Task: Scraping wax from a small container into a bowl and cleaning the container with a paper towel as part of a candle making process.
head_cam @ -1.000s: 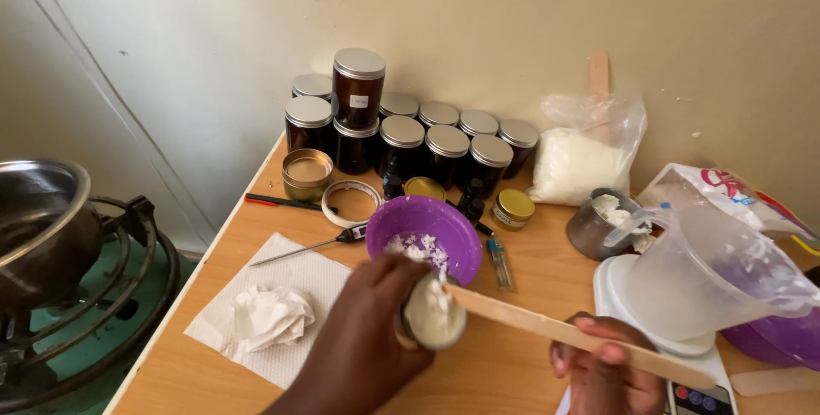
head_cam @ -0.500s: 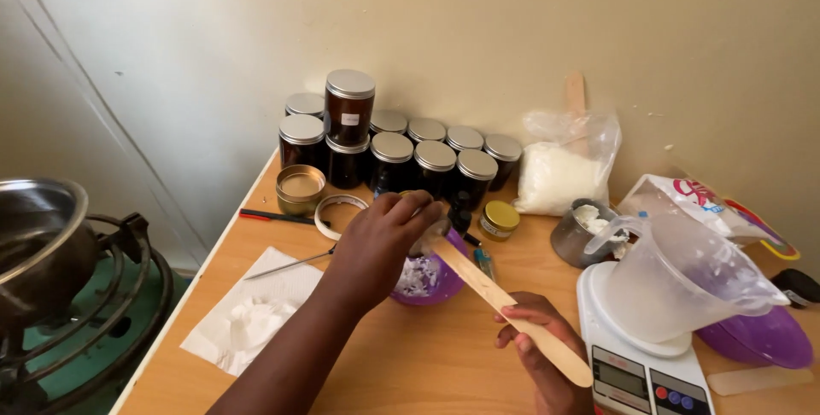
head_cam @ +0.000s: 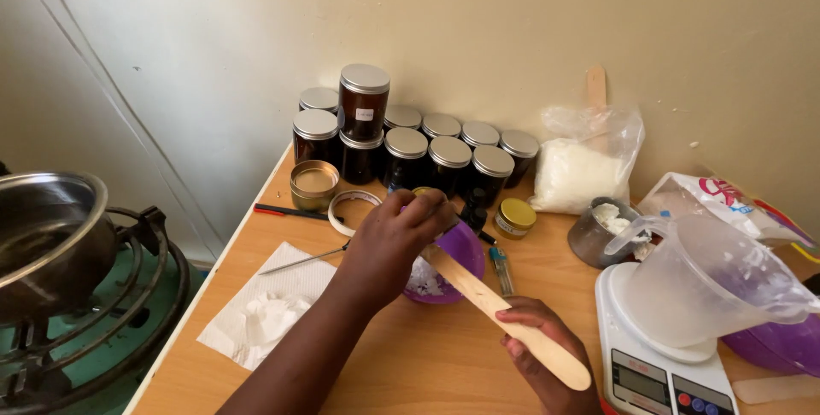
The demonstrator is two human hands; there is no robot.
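Note:
My left hand (head_cam: 389,244) is closed around a small tin, held tipped over a purple bowl (head_cam: 461,248); the tin itself is hidden behind my fingers. White wax flakes (head_cam: 424,278) lie in the bowl. My right hand (head_cam: 547,355) grips the near end of a flat wooden stick (head_cam: 491,304), whose far end reaches under my left hand at the bowl's rim.
Dark jars with silver lids (head_cam: 427,154) stand against the wall, with a bag of white flakes (head_cam: 576,172) beside them. A clear jug (head_cam: 709,283) sits on a white scale (head_cam: 658,377). A metal pot (head_cam: 47,236) rests on a burner at left. A crumpled tissue (head_cam: 265,317) lies on the table.
My left hand has carried the tin from in front of me up over the purple bowl and tipped it. The stick followed, its tip staying at the tin.

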